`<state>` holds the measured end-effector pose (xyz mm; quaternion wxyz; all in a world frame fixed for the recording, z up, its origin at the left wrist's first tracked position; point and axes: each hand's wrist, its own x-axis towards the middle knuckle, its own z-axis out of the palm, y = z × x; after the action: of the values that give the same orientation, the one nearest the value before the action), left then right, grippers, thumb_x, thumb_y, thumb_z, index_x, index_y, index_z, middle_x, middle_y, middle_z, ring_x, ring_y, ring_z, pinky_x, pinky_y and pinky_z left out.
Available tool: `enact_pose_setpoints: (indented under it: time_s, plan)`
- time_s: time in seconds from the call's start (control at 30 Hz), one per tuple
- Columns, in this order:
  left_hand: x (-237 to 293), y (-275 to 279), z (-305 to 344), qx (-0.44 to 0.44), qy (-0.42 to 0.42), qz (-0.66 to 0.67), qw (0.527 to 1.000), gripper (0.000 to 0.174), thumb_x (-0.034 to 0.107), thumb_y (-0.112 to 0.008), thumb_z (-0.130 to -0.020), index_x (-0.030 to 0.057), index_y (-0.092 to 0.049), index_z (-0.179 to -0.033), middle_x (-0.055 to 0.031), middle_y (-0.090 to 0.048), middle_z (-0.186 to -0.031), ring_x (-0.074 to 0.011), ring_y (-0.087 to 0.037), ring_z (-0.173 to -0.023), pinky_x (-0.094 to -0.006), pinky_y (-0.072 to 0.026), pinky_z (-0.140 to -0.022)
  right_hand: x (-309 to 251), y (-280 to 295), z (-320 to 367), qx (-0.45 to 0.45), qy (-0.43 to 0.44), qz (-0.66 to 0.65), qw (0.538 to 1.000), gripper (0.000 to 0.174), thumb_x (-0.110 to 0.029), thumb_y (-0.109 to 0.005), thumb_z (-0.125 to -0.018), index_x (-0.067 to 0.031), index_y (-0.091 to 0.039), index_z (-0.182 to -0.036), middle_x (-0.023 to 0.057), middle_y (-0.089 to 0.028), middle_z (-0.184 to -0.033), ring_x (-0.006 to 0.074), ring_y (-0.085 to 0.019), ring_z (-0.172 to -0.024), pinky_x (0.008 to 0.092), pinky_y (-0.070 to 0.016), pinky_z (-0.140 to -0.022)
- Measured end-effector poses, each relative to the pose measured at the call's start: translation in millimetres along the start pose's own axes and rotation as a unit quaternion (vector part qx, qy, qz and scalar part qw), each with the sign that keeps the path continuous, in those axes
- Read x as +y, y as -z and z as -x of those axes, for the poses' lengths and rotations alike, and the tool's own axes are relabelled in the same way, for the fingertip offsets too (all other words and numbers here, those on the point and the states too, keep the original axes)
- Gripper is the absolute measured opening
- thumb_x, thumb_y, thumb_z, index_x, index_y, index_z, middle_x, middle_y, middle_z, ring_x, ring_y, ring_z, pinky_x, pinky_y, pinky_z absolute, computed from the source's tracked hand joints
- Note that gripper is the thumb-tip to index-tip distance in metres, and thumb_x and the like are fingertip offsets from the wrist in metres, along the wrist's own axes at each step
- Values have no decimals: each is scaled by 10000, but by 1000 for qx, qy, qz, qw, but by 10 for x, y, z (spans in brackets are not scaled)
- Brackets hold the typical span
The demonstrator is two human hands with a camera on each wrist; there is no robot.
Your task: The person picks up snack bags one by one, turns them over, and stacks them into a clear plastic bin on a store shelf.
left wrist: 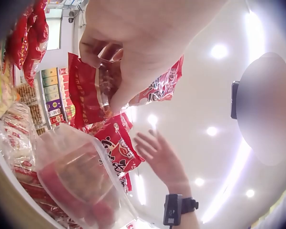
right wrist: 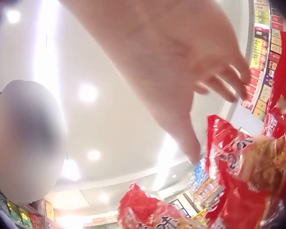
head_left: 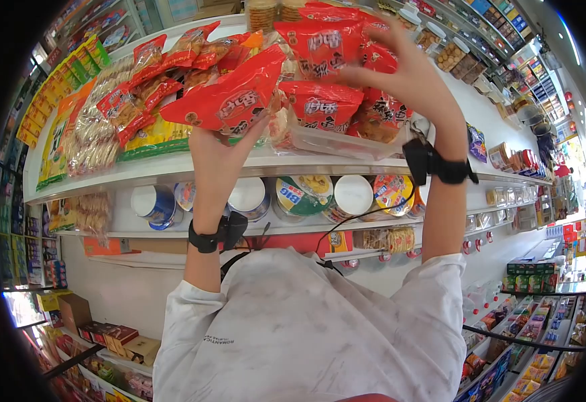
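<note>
My left hand point(head_left: 220, 155) pinches a red snack bag point(head_left: 239, 100) by its lower edge and holds it up over the counter. In the left wrist view the thumb and fingers of the left hand point(left wrist: 128, 57) press into the bag's clear back. My right hand point(head_left: 414, 77), slightly blurred, is raised over more red snack bags point(head_left: 323, 104) with its fingers spread and nothing in them. Those bags stand in a clear plastic bin point(head_left: 346, 142). From the right wrist view, the right hand point(right wrist: 190, 71) hovers above the bag tops.
More red bags point(head_left: 129, 107) and clear-wrapped snack packs point(head_left: 98, 127) lie on the left of the white counter point(head_left: 239, 163). Cup noodles point(head_left: 304, 194) line the shelf below. Lidded jars point(head_left: 450, 53) stand at the back right. A black cable point(head_left: 367, 213) hangs in front of the shelf.
</note>
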<state>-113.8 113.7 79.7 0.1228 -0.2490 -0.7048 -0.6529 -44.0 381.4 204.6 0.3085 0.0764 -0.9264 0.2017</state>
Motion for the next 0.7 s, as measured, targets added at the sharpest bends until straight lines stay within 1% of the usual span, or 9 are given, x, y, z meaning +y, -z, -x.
enact_pose_setpoints:
  time_s: [0.1, 0.13, 0.23, 0.37, 0.4, 0.47, 0.57, 0.6, 0.7]
  plan:
    - [-29, 22, 2, 0, 16, -25, 1000, 387, 129, -905, -793, 35, -692, -1102, -2, -736, -983, -54, -605, -798, -230, -408, -622, -213, 126, 9, 115, 102, -11, 988, 569, -250, -856, -866, -50, -614, -1341, 95, -715, -1213, 201, -677, -1124, 358, -532, -983]
    - [-38, 22, 4, -2, 22, -33, 999, 393, 128, -906, -792, 34, -690, -1106, -3, -736, -987, -54, -604, -796, -231, -408, -622, -383, 110, 79, 72, 72, -25, 994, 450, -231, -842, -867, -57, -678, -1248, 87, -716, -1164, 210, -680, -1092, 344, -530, -964]
    - [-63, -18, 2, -1, 7, -21, 1000, 375, 152, -887, -809, 12, -734, -1121, 0, -757, -964, -30, -519, -720, -226, -372, -569, -268, -57, 211, -107, 58, 20, 992, 378, -256, -816, -861, -64, -702, -1167, 117, -712, -1086, 297, -685, -959, 391, -550, -873]
    - [-3, -58, -3, 4, 6, -13, 1000, 384, 143, -891, -803, 14, -718, -1121, -3, -753, -965, -39, -565, -755, -229, -378, -581, -62, -42, 234, -107, 21, -42, 993, 296, -167, -744, -910, -31, -683, -1166, 161, -720, -1012, 333, -688, -929, 384, -533, -865]
    - [-5, -44, -12, -6, 11, -28, 1000, 388, 124, -890, -804, 15, -702, -1125, -6, -746, -971, -50, -585, -777, -232, -391, -596, -81, 10, 234, -89, -7, -78, 993, 274, -146, -721, -929, -20, -672, -1168, 171, -730, -1029, 333, -699, -964, 379, -529, -879]
    - [-16, -22, -30, -28, 29, -37, 999, 389, 96, -889, -802, 11, -685, -1124, -17, -739, -959, -61, -624, -819, -238, -435, -633, -136, 107, 198, -61, -27, -83, 994, 265, -138, -712, -938, -16, -670, -1170, 172, -735, -1046, 326, -702, -964, 374, -530, -880]
    - [60, -29, -65, -1, 19, 34, 999, 346, 114, -879, -805, 12, -717, -1094, -1, -767, -963, -51, -652, -835, -222, -425, -611, -121, 115, 168, -33, -36, -114, 992, 253, -116, -695, -950, -12, -667, -1179, 169, -741, -1063, 318, -710, -972, 370, -531, -879]
    - [123, -2, -95, 4, 0, 53, 999, 402, 139, -910, -772, 8, -706, -1093, -41, -765, -1011, -94, -693, -901, -254, -505, -690, -126, 92, 166, -33, -42, -139, 989, 250, -112, -691, -953, -11, -666, -1179, 170, -742, -1065, 317, -713, -982, 370, -530, -882]
    - [-5, 144, -188, -68, -38, 32, 996, 446, 179, -943, -735, 3, -702, -1066, -83, -750, -1084, -153, -708, -946, -322, -561, -825, -90, 27, 158, -32, -36, -150, 988, 230, -112, -677, -969, -9, -671, -1175, 162, -745, -1058, 306, -713, -970, 360, -527, -861]
